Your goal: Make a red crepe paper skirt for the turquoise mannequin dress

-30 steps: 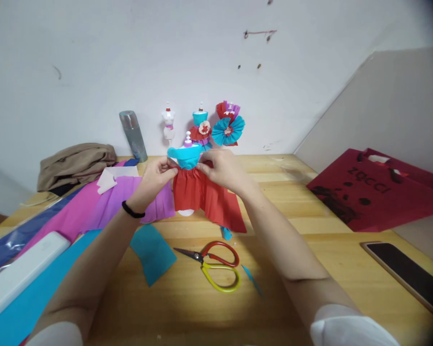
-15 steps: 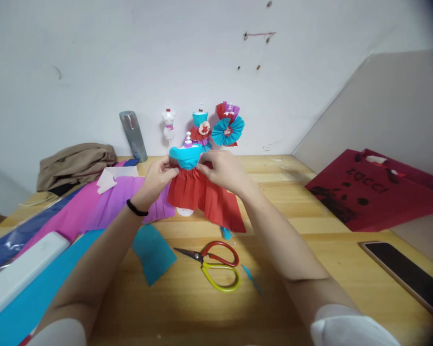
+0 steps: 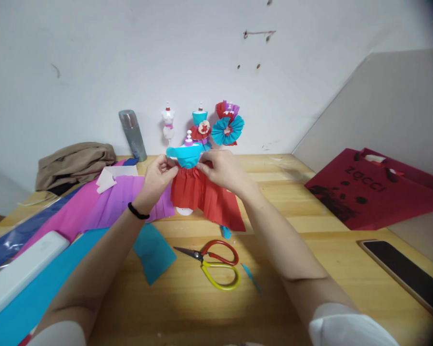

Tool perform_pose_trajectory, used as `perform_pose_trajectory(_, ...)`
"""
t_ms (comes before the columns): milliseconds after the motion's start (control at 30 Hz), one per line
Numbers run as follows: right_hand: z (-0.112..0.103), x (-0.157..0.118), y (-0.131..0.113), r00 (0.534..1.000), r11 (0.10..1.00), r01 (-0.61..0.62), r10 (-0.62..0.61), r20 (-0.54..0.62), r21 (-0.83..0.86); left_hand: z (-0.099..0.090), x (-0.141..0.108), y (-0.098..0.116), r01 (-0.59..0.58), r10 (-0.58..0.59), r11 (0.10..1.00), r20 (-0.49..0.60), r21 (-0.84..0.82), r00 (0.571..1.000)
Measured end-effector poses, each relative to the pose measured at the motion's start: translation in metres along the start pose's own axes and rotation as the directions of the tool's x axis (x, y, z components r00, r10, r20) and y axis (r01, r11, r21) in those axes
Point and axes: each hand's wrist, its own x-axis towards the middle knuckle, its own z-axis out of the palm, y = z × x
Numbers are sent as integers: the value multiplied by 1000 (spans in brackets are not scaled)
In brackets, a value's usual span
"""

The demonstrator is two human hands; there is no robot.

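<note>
Two hands (image 3: 185, 170) pinch one gathered red skirt (image 3: 187, 190) below one blue top (image 3: 188, 156).

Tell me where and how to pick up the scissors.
Grip the scissors by the red handle and yellow handle, reaching down from the right. They lie flat on the table, blades pointing left, so that approach should keep fingers off the tips, and the wide loops should give an easy hold.

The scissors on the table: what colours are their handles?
The scissors have one red handle and one yellow, which shows best in the head view.
</note>
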Motion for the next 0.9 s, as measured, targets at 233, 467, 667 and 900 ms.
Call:
perform_pose_trajectory(233,1,-1,1,1000,1000,-11,11,-2,-5,-1,-4,-4,-49,52,998,-87,30,995)
perform_pose_trajectory(467,-1,-2,-3,1000,1000,-24,24,13,-6,2,-8,6,-94,95,991,-2,96,995)
perform_pose_trajectory(667,0,-3,-2,1000,1000,-25,25,8,-8,3,-13,14,-86,78,986,63,139,995)
perform_pose_trajectory(900,1,-3,-2,999,999,-36,36,-6,-7,14,-19,4,0,-2,1000,68,30,998)
